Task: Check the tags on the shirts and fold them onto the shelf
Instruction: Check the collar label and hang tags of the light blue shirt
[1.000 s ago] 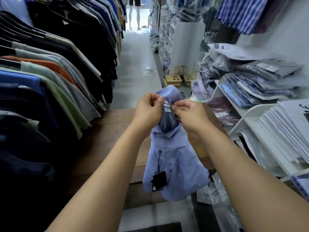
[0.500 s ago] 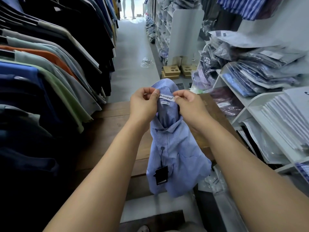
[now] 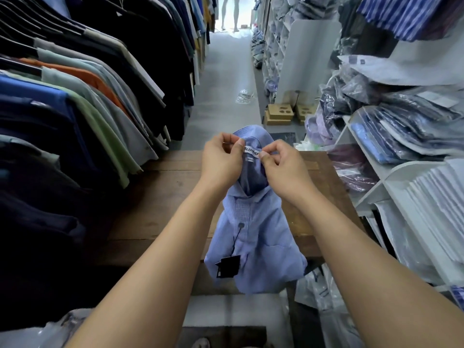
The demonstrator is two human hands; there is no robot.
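Note:
I hold a light blue shirt [image 3: 258,237] up over a wooden table [image 3: 160,204], its body hanging past the near edge. My left hand [image 3: 222,163] and my right hand [image 3: 283,169] pinch the collar on either side of a white neck label [image 3: 251,151], which is stretched flat and faces me. A smaller size label sits just below it. A black hang tag [image 3: 228,266] dangles on a cord from a button on the shirt's front. White shelves [image 3: 391,172] with bagged folded shirts stand to the right.
A rack of hanging shirts [image 3: 75,101] lines the left side, overhanging the table's left edge. Plastic bags [image 3: 319,292] lie on the floor by the table's right corner. Cardboard pieces [image 3: 280,114] sit on the aisle floor beyond the table. A person's legs [image 3: 229,13] show far down the aisle.
My hands have shifted outward along the collar, spreading the neck label flat so that its print shows. The view has tilted slightly down.

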